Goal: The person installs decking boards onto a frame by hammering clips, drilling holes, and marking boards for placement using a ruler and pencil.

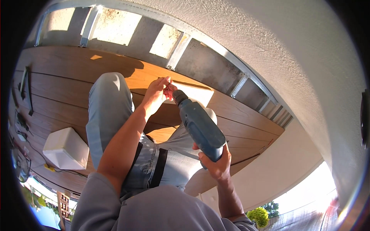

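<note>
Wooden deck boards [65, 82] are spreading beneath the person's knees, with a white box [65, 148] sitting on them at the left. The right hand [216, 161] is wrapping its fingers tightly around the grip of a blue-grey power drill [200, 125], which is pointing forward. The left hand [158, 94] is reaching to the drill's chuck [178, 96], fingers pinching together at its tip.

Drill [202, 129] in right hand [216, 163], its tip beside left hand [156, 94], above the deck boards [58, 88]; box [65, 148] on deck at left; wall [289, 65] at right.
</note>
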Motion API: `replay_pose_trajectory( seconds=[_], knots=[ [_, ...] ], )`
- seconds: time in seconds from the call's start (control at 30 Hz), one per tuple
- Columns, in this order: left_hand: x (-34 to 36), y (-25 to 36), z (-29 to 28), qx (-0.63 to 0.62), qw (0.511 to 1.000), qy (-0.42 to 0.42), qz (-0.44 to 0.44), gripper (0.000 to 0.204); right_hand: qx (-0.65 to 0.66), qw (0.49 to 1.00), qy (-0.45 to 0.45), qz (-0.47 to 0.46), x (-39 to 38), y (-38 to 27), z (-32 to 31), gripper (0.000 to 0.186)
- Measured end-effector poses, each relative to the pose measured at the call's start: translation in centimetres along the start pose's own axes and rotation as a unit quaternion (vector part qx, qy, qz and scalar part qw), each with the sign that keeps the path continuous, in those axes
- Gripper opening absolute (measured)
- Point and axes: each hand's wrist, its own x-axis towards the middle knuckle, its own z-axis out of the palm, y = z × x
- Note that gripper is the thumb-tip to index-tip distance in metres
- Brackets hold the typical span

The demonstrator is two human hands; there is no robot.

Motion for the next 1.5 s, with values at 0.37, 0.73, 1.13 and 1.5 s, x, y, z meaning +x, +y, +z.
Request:
replay_pose_trajectory(
  seconds=[0.37, 0.73, 1.13, 1.5],
  knots=[
    [0.1, -0.8, 0.3, -0.042, 0.999, 0.027, 0.0, 0.028, -0.052, 0.998, -0.014, -0.013, 1.6, 0.6, -0.2, 0.081],
    [0.4, -1.7, -0.2, -0.098, 0.994, 0.036, -0.009, 0.029, -0.128, 0.99, -0.001, -0.054, 2.0, 1.7, -0.1, 0.083],
    [1.1, -1.1, 0.2, -0.09, 0.995, 0.015, -0.024, 0.024, -0.31, 0.949, 0.004, -0.062, 6.4, -1.7, 0.6, 0.081],
    [2.7, -1.5, -0.9, -0.031, 0.998, 0.037, -0.05, 0.015, -0.369, 0.926, -0.016, -0.08, 10.4, -2.5, 1.5, 0.087]
  ],
)
